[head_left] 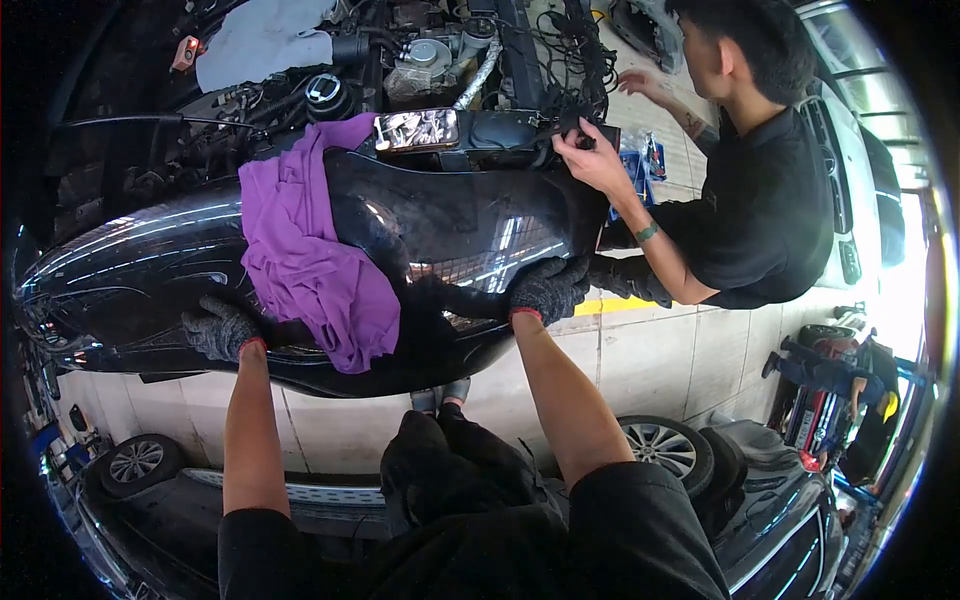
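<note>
We saw a long, shiny black car panel [450, 225] in front of us, stretched from side to side between our body and the open engine bay [430, 75]. It looked big but not too heavy for its size, we guessed, and mostly stiff, maybe with a little bend in the middle. Its smooth skin looked slippery and easy to scratch. The best places to hold it, we thought, were near both ends, with soft gloves, at the edge closest to us. The panel was right under both our hands. Our left grip [222, 330], in a gray glove with a red cuff, touched its near side toward the left, with the fingers bent a bit. Our right grip [550, 288], in the same kind of glove, touched it near its right end. We could not tell if either one was squeezing tight or just resting, because the fingertips were hard to see. A crumpled purple cloth [315, 255] lay over the panel between our hands, nearer the left one. Past the panel's far edge, a phone [417, 131] lay by the engine parts. On our right, a co-worker [765, 200] in a dark shirt leaned in, with one bare hand [595, 160] near the panel's far corner.
</note>
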A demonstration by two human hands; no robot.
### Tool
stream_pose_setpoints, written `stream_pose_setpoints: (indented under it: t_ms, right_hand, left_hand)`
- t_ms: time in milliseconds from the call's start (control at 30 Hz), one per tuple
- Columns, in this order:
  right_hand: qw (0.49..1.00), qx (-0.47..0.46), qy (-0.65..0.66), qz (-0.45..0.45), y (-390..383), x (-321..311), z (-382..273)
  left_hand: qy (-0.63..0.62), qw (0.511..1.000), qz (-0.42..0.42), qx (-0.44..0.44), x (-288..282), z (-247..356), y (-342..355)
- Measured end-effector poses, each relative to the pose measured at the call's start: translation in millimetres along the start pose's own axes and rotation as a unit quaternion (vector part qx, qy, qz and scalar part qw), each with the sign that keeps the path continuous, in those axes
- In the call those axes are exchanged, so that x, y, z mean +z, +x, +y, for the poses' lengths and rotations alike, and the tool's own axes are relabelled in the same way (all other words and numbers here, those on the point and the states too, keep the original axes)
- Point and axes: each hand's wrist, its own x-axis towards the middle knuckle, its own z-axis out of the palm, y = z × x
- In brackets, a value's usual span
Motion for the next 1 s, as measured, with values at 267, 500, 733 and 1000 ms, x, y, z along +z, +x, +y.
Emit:
stream_pose_setpoints:
  t_ms: [267, 500, 733, 1000]
  right_hand:
    - [1.000, -0.010, 0.004, 0.017, 0.1, 1.2, 2.1]
    - [0.999, -0.036, 0.007, 0.033, 0.2, 4.2, 6.2]
    - [0.999, -0.037, 0.002, 0.027, -0.6, 5.5, 6.8]
    - [0.999, -0.028, -0.004, 0.028, -3.1, 7.3, 4.8]
  left_hand:
    - [-0.007, 1.000, -0.020, -0.007, -2.0, 3.5, -2.7]
    - [-0.012, 1.000, -0.002, -0.002, 2.8, 0.5, -2.7]
    - [-0.002, 1.000, -0.007, -0.007, 2.3, -1.4, -0.5]
    - [-0.003, 1.000, -0.012, -0.018, 5.0, -6.0, 5.8]
